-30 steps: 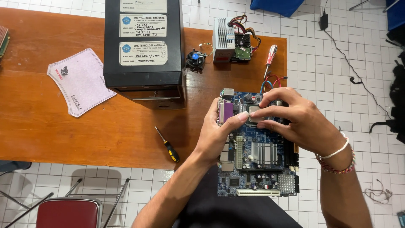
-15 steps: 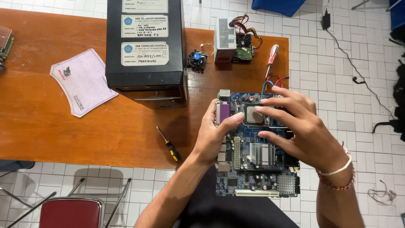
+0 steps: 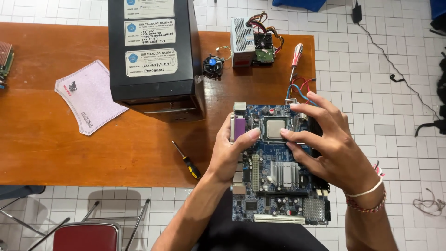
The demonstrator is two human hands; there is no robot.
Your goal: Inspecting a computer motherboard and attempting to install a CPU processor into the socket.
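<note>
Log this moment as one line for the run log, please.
left hand: grips motherboard left edge | right hand: fingertips at processor in socket | screwdriver on wooden table

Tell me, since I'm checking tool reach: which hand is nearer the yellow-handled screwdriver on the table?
Left. The left hand grips the motherboard's left edge, just right of the screwdriver. The right hand lies farther right, across the board.

Green circuit card (image 3: pixel 4 62) cut by left edge; motherboard (image 3: pixel 278 186) right side hidden under right hand (image 3: pixel 334 148).
</note>
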